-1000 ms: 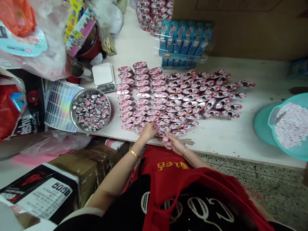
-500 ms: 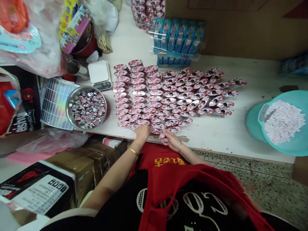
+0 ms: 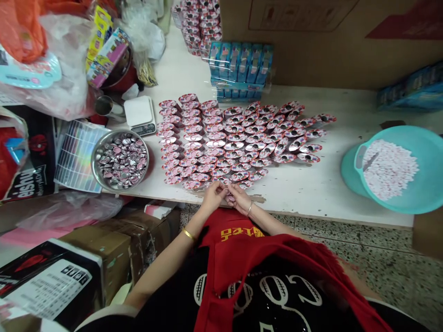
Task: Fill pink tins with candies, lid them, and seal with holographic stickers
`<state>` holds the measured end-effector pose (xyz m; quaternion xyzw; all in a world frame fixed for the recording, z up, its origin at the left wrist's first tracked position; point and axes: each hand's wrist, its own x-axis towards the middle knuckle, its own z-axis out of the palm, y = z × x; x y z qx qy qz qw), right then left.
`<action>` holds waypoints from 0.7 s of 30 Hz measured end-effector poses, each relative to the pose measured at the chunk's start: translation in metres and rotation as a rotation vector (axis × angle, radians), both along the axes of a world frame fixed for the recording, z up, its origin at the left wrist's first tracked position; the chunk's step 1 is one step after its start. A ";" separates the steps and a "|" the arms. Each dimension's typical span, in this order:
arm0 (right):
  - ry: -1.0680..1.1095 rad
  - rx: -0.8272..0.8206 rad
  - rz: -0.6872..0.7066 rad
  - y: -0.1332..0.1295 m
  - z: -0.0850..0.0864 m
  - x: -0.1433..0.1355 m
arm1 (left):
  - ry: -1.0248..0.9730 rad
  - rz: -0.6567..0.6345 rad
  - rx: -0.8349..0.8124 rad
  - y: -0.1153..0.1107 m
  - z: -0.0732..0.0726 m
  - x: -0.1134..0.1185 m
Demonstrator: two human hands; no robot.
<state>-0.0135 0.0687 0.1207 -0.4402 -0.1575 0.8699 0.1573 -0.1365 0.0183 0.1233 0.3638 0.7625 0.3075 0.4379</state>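
My right hand (image 3: 239,198) is closed around a few small round pink caps (image 3: 230,198) at the table's front edge. My left hand (image 3: 213,196) meets it there with thumb and fingers pinched together; whatever is between those fingertips is too small to make out. Just beyond both hands stand many small oval printed packs (image 3: 238,145), upright in close rows. Packs at the left have pink caps in their tops, while many at the right show dark round holes. A steel bowl (image 3: 147,161) to the left holds loose pink and silvery caps.
A white scale (image 3: 138,110) stands behind the bowl, near a sheet of shiny labels (image 3: 78,157). At right is a turquoise basin (image 3: 431,161) of small white pieces. Blue wrapped packs (image 3: 240,64) and a large cardboard box (image 3: 311,50) stand at the back; cartons (image 3: 114,258) lie lower left.
My left hand has left the front packs and moved right to meet my right hand's fingers. The right hand keeps hold of the caps. The whole view has shifted slightly.
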 end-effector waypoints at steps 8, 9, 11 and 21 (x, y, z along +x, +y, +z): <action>-0.021 0.004 0.047 0.007 0.001 0.018 | 0.540 -0.236 -0.549 0.043 -0.008 -0.019; -0.014 -0.001 0.062 0.007 0.000 0.020 | 0.567 -0.278 -0.588 0.048 -0.009 -0.021; -0.005 -0.013 0.094 0.005 0.000 0.021 | 0.592 -0.339 -0.639 0.056 -0.009 -0.023; -0.015 -0.056 0.186 0.004 -0.003 0.022 | 0.551 -0.385 -0.446 0.040 0.003 -0.019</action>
